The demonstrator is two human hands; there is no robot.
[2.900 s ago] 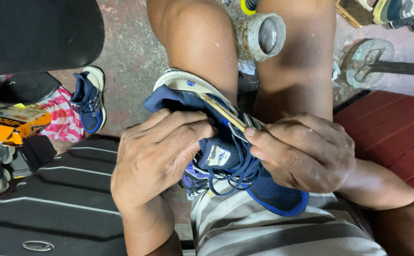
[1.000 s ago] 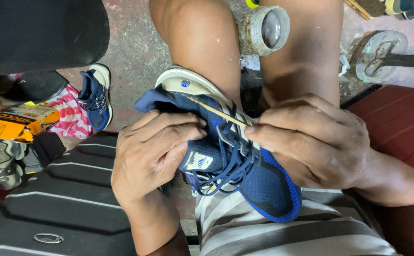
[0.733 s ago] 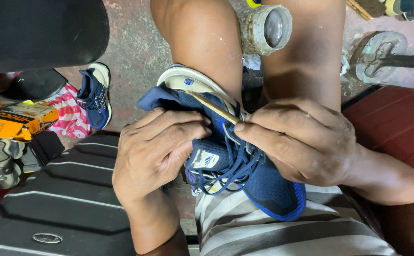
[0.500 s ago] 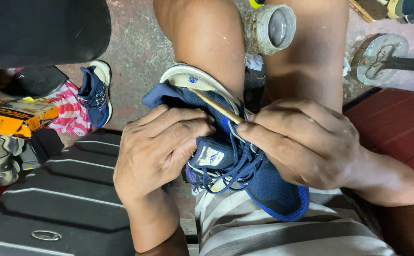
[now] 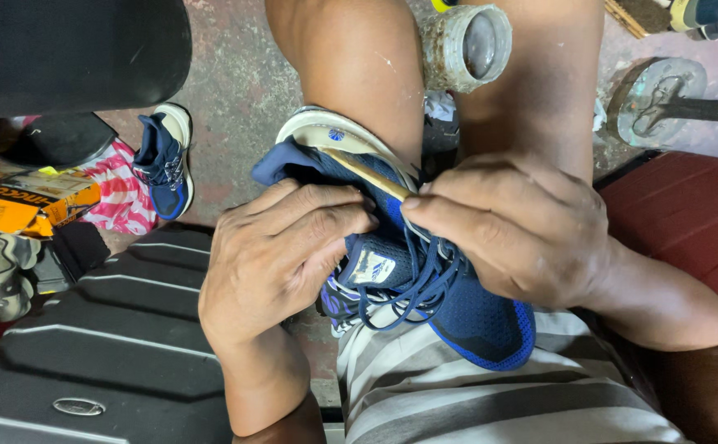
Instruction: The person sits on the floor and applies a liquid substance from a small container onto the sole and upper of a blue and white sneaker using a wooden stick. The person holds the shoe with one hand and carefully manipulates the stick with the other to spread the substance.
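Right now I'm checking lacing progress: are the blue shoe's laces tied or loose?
Loose: the laces hang in slack loops from the blue shoe between the left hand and right hand.

The left hand [image 5: 281, 263] covers the near side of the navy sports shoe [image 5: 425, 279], and the right hand [image 5: 515, 226] hides its far side and most of the thin stick [image 5: 371, 174] pinched there. Beyond the right hand, another shoe [image 5: 717, 15] is cut off by the top edge.
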